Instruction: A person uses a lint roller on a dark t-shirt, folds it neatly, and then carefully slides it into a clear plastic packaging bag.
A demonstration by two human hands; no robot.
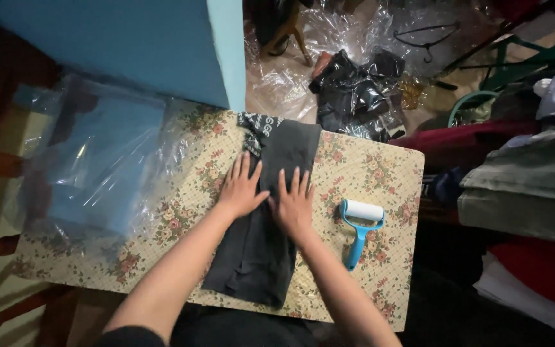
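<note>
A dark grey folded garment point(266, 212) with a patterned black-and-white band at its far end lies lengthwise on the floral-covered table point(367, 167). My left hand point(240, 186) rests flat on the garment's left edge, fingers spread. Beside it, my right hand point(293, 202) presses flat on the middle of the garment, fingers apart. Neither hand holds anything. A blue lint roller point(361, 228) with a white roll lies on the table to the right of my right hand.
A stack of clear plastic bags point(101, 157) covers the table's left side. A light blue box point(162, 45) stands at the far edge. Bagged dark clothes point(358, 93) lie on the floor beyond. Folded clothes point(528, 186) are piled to the right.
</note>
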